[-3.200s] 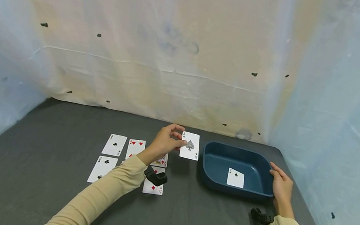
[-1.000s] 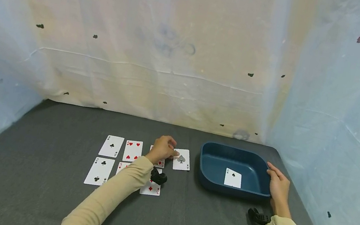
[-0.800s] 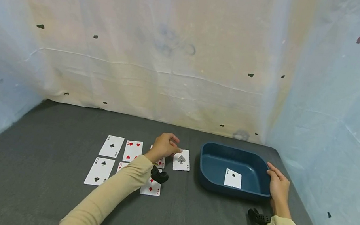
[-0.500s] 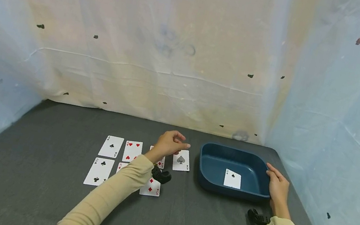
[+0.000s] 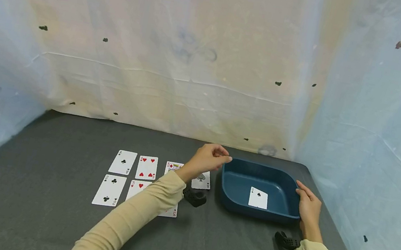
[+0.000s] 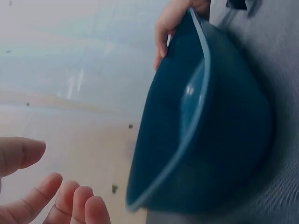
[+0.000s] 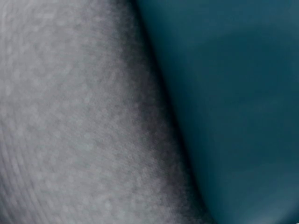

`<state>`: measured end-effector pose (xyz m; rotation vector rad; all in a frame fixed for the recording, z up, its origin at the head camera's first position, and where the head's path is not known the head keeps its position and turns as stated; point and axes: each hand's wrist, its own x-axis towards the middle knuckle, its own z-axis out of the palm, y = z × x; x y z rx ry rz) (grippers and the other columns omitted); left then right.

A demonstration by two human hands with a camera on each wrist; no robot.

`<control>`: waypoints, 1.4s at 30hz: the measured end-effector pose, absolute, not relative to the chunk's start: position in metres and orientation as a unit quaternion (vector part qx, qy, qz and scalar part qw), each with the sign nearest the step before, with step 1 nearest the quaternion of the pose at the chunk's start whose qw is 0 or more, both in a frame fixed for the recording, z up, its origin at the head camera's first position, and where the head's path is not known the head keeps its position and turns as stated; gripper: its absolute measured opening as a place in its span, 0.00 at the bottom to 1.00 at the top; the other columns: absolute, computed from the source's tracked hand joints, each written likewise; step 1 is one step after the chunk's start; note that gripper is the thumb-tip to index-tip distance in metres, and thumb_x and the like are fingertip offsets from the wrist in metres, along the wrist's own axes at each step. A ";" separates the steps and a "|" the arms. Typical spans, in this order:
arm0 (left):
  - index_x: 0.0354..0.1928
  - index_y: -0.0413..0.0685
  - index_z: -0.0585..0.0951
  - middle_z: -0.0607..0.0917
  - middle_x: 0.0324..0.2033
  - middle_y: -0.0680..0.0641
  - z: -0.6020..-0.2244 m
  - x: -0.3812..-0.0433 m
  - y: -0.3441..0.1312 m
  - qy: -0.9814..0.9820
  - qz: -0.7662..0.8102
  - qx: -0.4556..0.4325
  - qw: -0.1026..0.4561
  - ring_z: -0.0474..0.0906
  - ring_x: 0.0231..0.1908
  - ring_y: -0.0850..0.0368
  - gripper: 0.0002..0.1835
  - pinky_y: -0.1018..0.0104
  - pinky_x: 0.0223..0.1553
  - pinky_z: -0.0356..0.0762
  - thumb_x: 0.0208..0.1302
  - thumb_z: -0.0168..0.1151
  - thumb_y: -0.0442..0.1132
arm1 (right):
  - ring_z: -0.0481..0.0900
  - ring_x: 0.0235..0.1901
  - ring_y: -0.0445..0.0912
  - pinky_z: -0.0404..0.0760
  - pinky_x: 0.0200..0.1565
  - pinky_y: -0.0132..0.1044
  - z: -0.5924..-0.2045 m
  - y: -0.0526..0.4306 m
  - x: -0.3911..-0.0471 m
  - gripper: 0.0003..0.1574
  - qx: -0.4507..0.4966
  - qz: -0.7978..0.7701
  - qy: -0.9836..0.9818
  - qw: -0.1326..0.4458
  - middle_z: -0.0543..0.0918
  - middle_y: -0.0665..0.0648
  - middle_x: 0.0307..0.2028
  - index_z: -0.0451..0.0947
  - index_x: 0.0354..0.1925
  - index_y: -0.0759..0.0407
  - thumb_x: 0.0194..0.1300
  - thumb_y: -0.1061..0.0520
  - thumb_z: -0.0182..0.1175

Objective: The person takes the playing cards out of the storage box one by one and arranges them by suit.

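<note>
In the head view my left hand (image 5: 209, 160) hovers at the left end of a blue plastic basin (image 5: 265, 215), holding nothing. The left wrist view shows its fingers (image 6: 70, 200) and thumb apart, beside the basin. My right hand (image 5: 308, 209) grips the basin's right rim. Inside the basin a spade card (image 5: 258, 201) leans, its lower part hidden by the near wall. An ace of spades (image 5: 204, 184) lies face up on the table, partly covered by my left hand. The right wrist view shows only the basin wall (image 7: 243, 116) and cloth.
Left of the ace lie a king of diamonds (image 5: 172, 167), a mostly hidden diamond card (image 5: 170, 213), a four of hearts (image 5: 147, 168), a three of hearts (image 5: 134, 189), an ace of clubs (image 5: 123, 162) and a two of clubs (image 5: 109, 190). Plastic sheeting (image 5: 197, 53) walls the dark table.
My left hand laid the ace of spades down beside the king, let go, and moved right to the basin's left rim. My right hand stays on the basin.
</note>
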<state>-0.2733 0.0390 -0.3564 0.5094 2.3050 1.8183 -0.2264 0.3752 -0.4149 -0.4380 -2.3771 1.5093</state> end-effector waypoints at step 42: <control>0.49 0.45 0.78 0.77 0.45 0.46 -0.400 -0.274 0.160 0.885 0.422 0.171 0.098 0.67 0.53 0.49 0.21 0.53 0.58 0.61 0.60 0.70 0.49 | 0.55 0.69 0.58 0.54 0.66 0.56 -0.414 0.373 -0.226 0.26 -0.150 0.536 -0.816 0.156 0.63 0.63 0.69 0.67 0.68 0.60 0.77 0.53 0.44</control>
